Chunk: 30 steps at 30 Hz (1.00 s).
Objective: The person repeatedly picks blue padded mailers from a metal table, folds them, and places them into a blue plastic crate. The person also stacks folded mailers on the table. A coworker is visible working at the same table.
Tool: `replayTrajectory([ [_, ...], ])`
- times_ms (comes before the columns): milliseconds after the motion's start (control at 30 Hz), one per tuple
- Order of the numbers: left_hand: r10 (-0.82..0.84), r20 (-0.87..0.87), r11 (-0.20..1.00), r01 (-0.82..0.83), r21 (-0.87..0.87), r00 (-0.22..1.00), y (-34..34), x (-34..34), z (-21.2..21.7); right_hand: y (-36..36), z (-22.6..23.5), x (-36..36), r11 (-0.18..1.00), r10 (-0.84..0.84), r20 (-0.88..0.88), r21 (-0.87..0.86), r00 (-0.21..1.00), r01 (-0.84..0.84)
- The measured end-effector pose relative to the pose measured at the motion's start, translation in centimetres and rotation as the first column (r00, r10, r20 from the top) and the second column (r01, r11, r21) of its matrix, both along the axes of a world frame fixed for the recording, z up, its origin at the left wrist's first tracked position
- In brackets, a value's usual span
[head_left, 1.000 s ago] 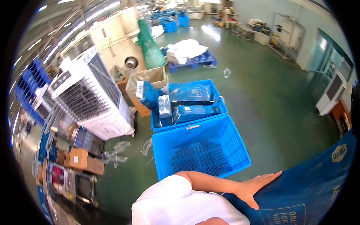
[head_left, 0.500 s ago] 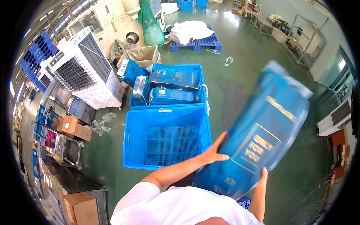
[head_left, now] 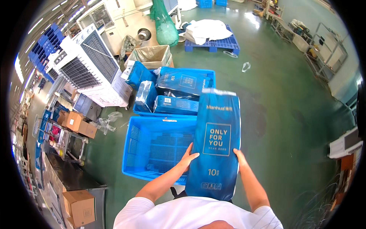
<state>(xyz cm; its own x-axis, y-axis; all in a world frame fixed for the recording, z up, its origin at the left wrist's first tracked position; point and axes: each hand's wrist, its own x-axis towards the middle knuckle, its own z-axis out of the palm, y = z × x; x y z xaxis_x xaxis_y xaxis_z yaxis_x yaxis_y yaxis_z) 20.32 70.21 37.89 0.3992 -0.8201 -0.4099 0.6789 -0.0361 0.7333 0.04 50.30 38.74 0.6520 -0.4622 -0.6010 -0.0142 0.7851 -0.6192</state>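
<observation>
Between my two hands is a large blue plastic package [head_left: 215, 162] with gold and white print, held lengthwise in front of my body. My left hand [head_left: 188, 157] grips its left side, thumb on the front face. On its right edge my right hand [head_left: 240, 155] presses, the thumb at the front and the other fingers mostly hidden behind. The package covers the right part of a blue plastic crate [head_left: 127, 152], whose mesh bottom shows. Behind that crate, a second blue crate [head_left: 212, 76] holds several similar blue packages [head_left: 179, 81].
A white air cooler [head_left: 89, 66] stands to the left of the crates. Beyond them are a lined carton [head_left: 167, 57] and a blue pallet [head_left: 228, 44] bearing a white sack [head_left: 206, 31]. Cardboard boxes [head_left: 79, 208] sit at the left, by a dark-topped table [head_left: 72, 175].
The package has swung from the right toward the left and turned more upright, now overlapping the near crate's right side. Both hands moved with it and kept their hold.
</observation>
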Motion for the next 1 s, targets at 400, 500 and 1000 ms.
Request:
replayTrajectory([
  [400,0.623,0.206,0.769,-0.639,0.017,0.755,-18.4,15.0,10.1,-20.9,21.5,31.2,-0.169,0.137,-0.228,-0.964,0.964,-0.204],
  [500,0.491,0.324,0.774,-0.576,0.263,0.809,-15.8,15.6,7.6,-17.2,14.0,30.7,-0.182,0.252,-0.251,-0.961,0.935,-0.209],
  [1000,-0.143,-0.115,0.046,0.123,0.991,0.983,47.5,-29.3,-18.9,-4.1,-6.3,-19.1,-0.642,0.289,-0.696,0.369,-0.658,-0.672],
])
